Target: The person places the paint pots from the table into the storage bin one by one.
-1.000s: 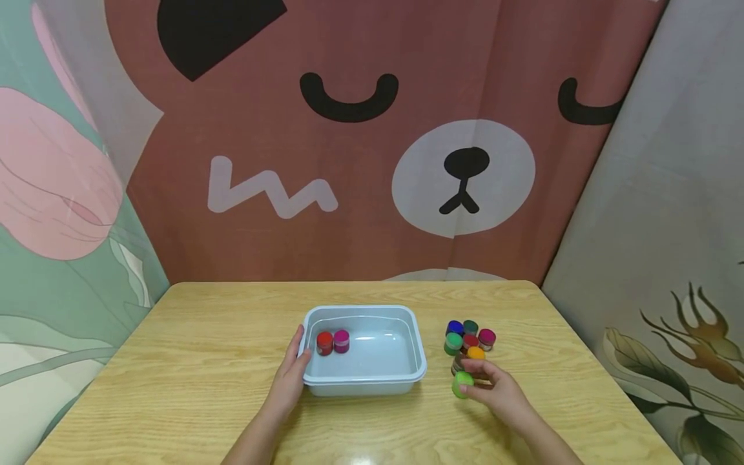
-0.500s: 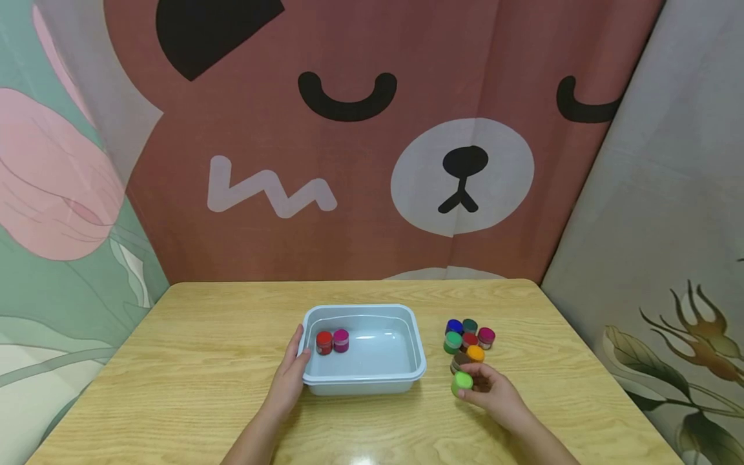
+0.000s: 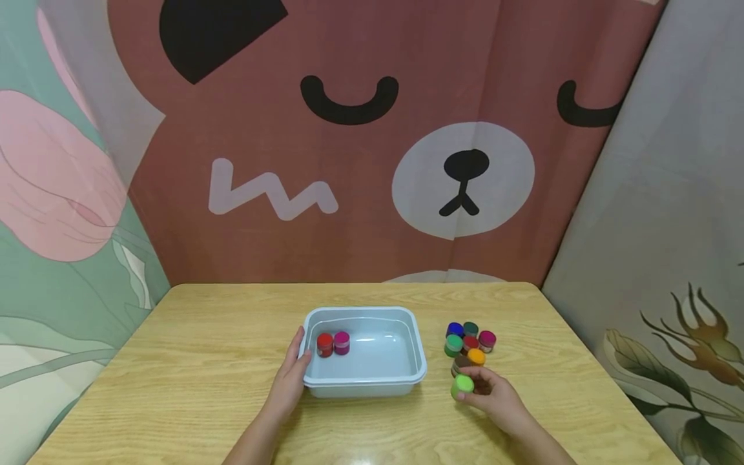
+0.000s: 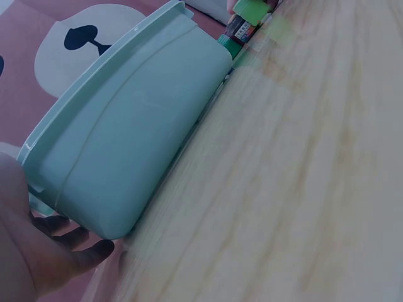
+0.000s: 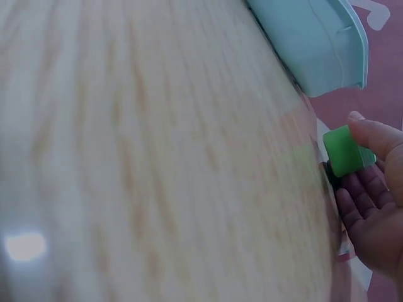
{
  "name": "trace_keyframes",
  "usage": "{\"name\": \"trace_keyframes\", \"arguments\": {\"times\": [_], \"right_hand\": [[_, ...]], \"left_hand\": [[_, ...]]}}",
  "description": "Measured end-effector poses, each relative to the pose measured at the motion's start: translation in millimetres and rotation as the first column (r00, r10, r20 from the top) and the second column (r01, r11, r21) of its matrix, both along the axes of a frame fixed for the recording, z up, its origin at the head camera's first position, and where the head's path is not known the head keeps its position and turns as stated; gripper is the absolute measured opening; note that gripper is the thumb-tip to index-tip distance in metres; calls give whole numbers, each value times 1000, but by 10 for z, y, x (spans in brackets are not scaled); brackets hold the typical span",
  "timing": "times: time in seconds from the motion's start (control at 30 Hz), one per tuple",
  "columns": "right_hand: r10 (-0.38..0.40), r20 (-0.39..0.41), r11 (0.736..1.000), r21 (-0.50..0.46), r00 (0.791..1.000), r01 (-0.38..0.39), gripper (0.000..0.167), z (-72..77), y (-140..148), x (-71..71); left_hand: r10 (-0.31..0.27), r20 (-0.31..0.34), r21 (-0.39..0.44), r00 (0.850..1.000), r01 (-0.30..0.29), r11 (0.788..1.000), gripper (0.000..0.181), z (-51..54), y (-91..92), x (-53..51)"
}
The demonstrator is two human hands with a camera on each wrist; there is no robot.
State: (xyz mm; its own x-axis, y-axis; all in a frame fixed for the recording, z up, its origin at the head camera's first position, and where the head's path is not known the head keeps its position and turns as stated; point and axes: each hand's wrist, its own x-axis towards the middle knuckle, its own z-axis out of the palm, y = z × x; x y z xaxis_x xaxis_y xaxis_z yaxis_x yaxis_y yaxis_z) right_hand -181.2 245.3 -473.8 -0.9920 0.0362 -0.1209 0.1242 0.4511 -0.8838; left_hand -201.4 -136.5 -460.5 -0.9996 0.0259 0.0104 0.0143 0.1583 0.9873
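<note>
Within the light blue tray (image 3: 372, 389), a red-lidded jar (image 3: 325, 345) and a magenta-lidded jar (image 3: 341, 343) stand side by side at the left. My left hand (image 3: 287, 381) grips the tray's left end, thumb at the rim; the left wrist view shows its fingers (image 4: 94, 255) bent against the outer wall. Right of the tray, my right hand (image 3: 498, 399) pinches a light green jar (image 3: 462, 385) between thumb and fingers, at the near end of the jar group. A brown jar (image 3: 459, 365) is just behind it, partly covered by the fingers.
Behind the right hand stand several jars close together, among them orange (image 3: 476, 356), green (image 3: 453, 345), blue (image 3: 455, 330) and magenta (image 3: 487, 340). The wooden table (image 3: 192, 387) ends at a printed curtain (image 3: 360, 252).
The thumb of my right hand has shifted lower on the light green jar, which stays in nearly the same place. The left hand and tray have not visibly moved.
</note>
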Motion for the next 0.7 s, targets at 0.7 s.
{"name": "trace_keyframes", "arguments": {"times": [0.7], "right_hand": [[122,-122,990,-60,985,-130,57,548,-122,-159]], "left_hand": [[5,-2,-2,1000,-5,1000,58,6,5,0]]}}
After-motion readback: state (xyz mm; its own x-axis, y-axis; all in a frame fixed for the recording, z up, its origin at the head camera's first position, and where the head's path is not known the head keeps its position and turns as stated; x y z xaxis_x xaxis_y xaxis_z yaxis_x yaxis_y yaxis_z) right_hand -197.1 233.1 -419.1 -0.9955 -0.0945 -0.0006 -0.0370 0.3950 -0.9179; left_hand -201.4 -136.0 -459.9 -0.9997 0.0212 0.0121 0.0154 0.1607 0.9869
